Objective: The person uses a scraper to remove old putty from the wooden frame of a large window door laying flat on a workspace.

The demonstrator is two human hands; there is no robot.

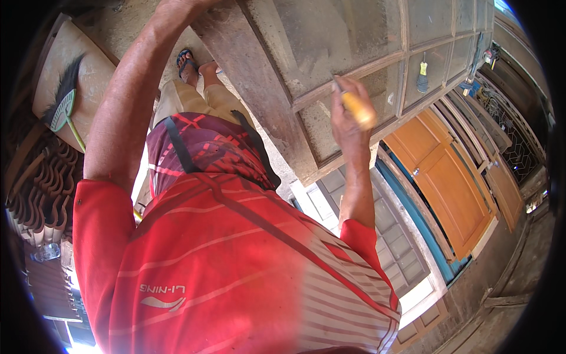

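My right hand [348, 115] is clamped on a yellow-handled tool [358, 108], working the window frame [354, 71]. My left hand [177, 7] braces the frame's far left; its grip is hidden. Next needs steady pressure, I think

We count one grey panelled door frame [354, 76] with one yellow-handled tool [359, 109] against it. Right of that frame stand two orange wooden doors [451, 177]; left of it lies one green-handled brush [65, 106]. One sandalled foot [187, 62] shows beside the frame.
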